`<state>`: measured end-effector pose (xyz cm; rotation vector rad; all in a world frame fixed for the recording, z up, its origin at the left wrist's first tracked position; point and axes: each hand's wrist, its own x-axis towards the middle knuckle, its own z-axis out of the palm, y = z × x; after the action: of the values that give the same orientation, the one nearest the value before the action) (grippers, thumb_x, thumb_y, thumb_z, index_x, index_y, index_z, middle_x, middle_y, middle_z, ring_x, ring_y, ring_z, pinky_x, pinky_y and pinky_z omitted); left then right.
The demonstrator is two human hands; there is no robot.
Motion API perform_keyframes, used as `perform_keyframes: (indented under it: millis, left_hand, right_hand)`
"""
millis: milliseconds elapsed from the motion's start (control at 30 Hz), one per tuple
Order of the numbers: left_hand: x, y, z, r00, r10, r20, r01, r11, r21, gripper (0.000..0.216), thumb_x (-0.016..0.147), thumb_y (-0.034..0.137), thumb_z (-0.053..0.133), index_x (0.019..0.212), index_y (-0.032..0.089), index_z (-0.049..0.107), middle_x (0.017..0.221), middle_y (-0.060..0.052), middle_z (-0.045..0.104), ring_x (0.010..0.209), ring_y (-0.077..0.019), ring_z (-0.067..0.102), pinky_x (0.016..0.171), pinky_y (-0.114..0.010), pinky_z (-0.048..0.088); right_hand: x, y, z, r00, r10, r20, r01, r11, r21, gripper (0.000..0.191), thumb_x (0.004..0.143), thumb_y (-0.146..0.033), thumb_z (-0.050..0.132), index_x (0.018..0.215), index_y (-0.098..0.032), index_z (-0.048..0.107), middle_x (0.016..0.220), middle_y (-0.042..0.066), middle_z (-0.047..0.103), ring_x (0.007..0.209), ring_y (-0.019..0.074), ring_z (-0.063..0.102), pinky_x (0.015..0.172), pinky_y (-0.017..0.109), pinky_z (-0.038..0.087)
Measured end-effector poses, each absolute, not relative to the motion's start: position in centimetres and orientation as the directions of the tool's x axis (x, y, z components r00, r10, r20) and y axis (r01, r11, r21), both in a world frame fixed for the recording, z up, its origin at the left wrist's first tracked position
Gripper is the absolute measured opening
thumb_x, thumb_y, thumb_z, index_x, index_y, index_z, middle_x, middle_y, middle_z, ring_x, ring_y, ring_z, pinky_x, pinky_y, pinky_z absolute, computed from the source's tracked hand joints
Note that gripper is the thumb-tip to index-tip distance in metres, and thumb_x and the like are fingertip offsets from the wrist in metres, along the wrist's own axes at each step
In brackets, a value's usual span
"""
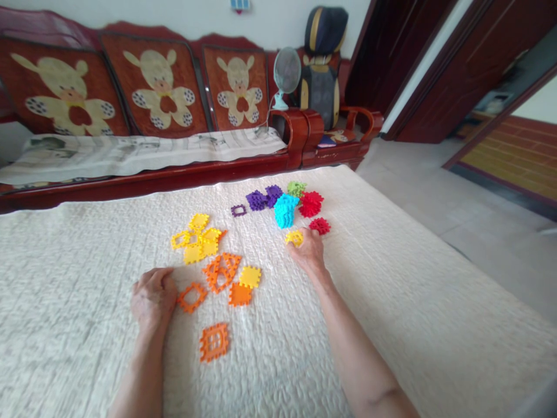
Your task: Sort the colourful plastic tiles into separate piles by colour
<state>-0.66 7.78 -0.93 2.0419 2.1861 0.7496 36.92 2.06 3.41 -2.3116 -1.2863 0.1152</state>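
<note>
My right hand [310, 251] reaches forward, its thumb and fingers pinching a yellow interlocking tile [295, 237] with an opening in it. Just past it stand a stack of light blue tiles [285, 212] and a red pile [321, 226]. At the left my left hand [153, 295] rests on the cloth with its fingers curled in. Whether anything lies inside that hand is hidden. Close to its right is an orange frame tile [192, 297]. More orange tiles [221, 273], a solid orange tile [240, 294] and a yellow tile [250, 276] lie between the hands.
Several yellow tiles [200, 245] form a heap at centre left. Nearer me lies an orange window tile [214, 342]. Purple tiles [256, 200], green tiles [296, 188] and a red stack [311, 204] sit toward the far edge. Beyond the quilted cover [413, 325] stands a wooden sofa [243, 162].
</note>
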Motion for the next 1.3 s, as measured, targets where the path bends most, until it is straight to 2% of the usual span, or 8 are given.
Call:
perform_keyframes:
  millis: [267,533,733,1033,1167,1300]
  left_hand:
    - [-0.7,7.8,-1.1,-0.125,0.946,0.298,0.917,-0.004,0.399,0.032,0.086,0.023,0.042,0.098,0.021,0.072,0.112,-0.007,0.066,0.100,-0.0249,0.055,0.095,-0.042,0.045]
    - [-0.6,7.7,-1.0,-0.129,0.952,0.277,0.918,0.009,0.397,0.034,0.087,0.023,0.041,0.099,0.019,0.073,0.114,-0.008,0.067,0.103,-0.0254,0.055,0.097,-0.042,0.045]
    - [-0.6,7.8,-1.0,-0.134,0.948,0.288,0.916,0.008,0.401,0.032,0.086,0.024,0.042,0.097,0.020,0.072,0.111,-0.006,0.066,0.101,-0.0241,0.056,0.097,-0.041,0.045]
    - [-0.5,7.6,-1.1,-0.120,0.944,0.308,0.918,-0.013,0.396,0.032,0.088,0.024,0.042,0.099,0.019,0.072,0.112,-0.007,0.066,0.101,-0.0244,0.056,0.095,-0.041,0.046]
    - [-0.5,7.6,-1.2,-0.128,0.944,0.303,0.916,-0.005,0.401,0.032,0.088,0.025,0.042,0.099,0.020,0.072,0.113,-0.007,0.067,0.103,-0.0263,0.055,0.093,-0.041,0.046]
    - [-0.3,7.5,-1.0,-0.136,0.949,0.283,0.914,0.010,0.405,0.032,0.088,0.022,0.042,0.099,0.022,0.072,0.114,-0.006,0.067,0.103,-0.0240,0.055,0.092,-0.037,0.044]
  right_hand:
    - [36.3,2.0,3.2,0.535,0.838,0.105,0.800,-0.463,-0.383,0.045,0.079,-0.038,0.061,0.117,-0.016,0.059,0.111,0.012,0.055,0.105,0.0262,0.052,0.089,0.035,0.043]
    - [35.9,1.8,3.4,0.541,0.839,0.061,0.788,-0.480,-0.386,0.059,0.076,-0.040,0.064,0.129,-0.015,0.051,0.115,0.014,0.053,0.110,0.0312,0.052,0.090,0.039,0.043]
    - [36.1,1.9,3.1,0.540,0.839,0.063,0.793,-0.482,-0.373,0.059,0.076,-0.036,0.063,0.129,-0.015,0.051,0.116,0.015,0.053,0.109,0.0324,0.052,0.088,0.041,0.042]
    - [36.5,2.2,2.5,0.530,0.840,0.113,0.803,-0.454,-0.386,0.050,0.075,-0.032,0.063,0.121,-0.016,0.057,0.107,0.014,0.056,0.102,0.0296,0.054,0.085,0.037,0.042]
    - [36.9,2.5,1.9,0.528,0.833,0.162,0.804,-0.430,-0.411,0.052,0.076,-0.033,0.063,0.124,-0.015,0.056,0.108,0.013,0.056,0.103,0.0280,0.054,0.087,0.036,0.042]
    - [37.3,2.6,1.2,0.511,0.835,0.203,0.816,-0.398,-0.419,0.055,0.076,-0.035,0.063,0.126,-0.014,0.056,0.109,0.013,0.056,0.103,0.0283,0.054,0.089,0.038,0.044]
